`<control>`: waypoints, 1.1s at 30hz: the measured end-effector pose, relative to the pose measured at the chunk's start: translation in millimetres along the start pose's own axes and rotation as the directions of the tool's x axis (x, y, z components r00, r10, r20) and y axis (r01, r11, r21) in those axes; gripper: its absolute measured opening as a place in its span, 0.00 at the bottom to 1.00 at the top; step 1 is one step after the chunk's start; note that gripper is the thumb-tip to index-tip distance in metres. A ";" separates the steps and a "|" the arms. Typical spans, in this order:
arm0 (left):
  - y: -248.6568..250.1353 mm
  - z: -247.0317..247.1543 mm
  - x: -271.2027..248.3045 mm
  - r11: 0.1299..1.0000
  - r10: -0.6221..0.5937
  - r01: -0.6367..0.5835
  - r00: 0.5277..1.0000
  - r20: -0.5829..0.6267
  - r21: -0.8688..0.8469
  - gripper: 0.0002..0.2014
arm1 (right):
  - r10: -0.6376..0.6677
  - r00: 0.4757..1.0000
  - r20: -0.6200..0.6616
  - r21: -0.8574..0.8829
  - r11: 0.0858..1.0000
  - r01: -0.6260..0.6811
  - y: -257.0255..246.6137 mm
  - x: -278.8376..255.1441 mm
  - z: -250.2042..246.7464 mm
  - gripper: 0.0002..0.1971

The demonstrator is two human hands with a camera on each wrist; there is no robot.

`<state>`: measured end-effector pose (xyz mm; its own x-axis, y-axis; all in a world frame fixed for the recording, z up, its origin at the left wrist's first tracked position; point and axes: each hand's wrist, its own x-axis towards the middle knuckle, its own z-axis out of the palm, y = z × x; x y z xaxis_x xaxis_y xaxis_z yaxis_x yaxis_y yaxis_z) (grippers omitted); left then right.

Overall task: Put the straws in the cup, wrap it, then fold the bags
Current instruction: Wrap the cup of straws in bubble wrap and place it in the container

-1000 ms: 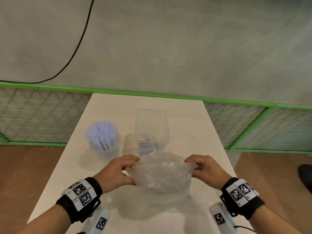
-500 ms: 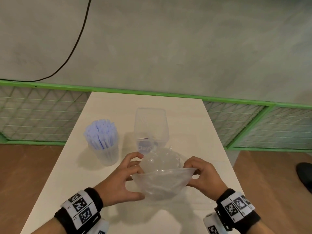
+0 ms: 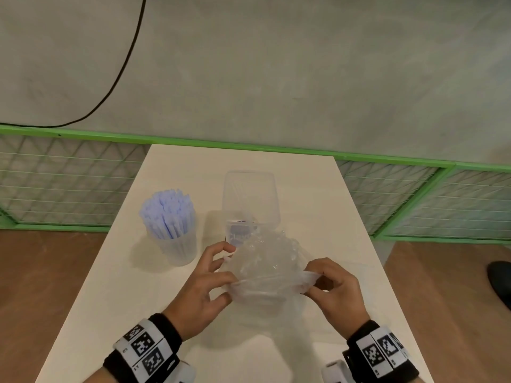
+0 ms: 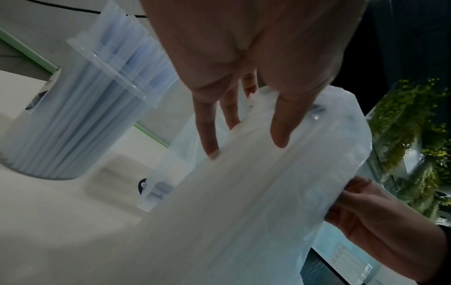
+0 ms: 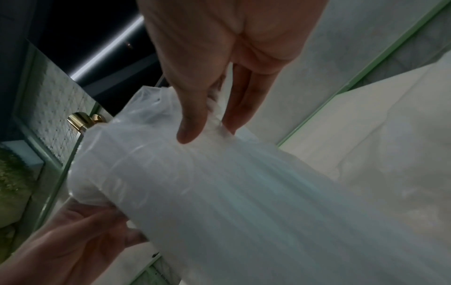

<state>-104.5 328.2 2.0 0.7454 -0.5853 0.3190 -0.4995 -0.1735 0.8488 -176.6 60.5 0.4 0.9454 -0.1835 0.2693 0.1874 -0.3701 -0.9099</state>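
A frosted cup packed with pale blue straws stands at the table's left, and it shows again in the left wrist view as the cup. Just above the table's middle I hold a crumpled clear plastic bag between both hands. My left hand grips its left side, fingers behind and thumb in front. My right hand pinches the right edge between thumb and fingers. The bag fills much of both wrist views.
A clear square container with a blue label low down stands right behind the bag. The pale table is narrow, with a green mesh railing at its far end. Brown floor lies on both sides, with a dark shoe at right.
The bag was stretched wide between my hands; now it is bunched into a rounder lump. My left hand has moved along its left side and both hands have come closer together.
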 end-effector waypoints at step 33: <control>14.7 11.1 -11.3 0.999 -0.047 0.048 0.996 0.074 -0.005 0.06 | 0.093 0.928 0.362 -0.091 0.994 -0.064 -38.1 -25.6 4.2 0.02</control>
<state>-125.2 323.5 6.2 0.7333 -0.6337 0.2465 -0.4610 -0.1968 0.8653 -206.8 83.1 26.8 0.9908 0.1251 0.0512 0.1015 -0.4385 -0.8930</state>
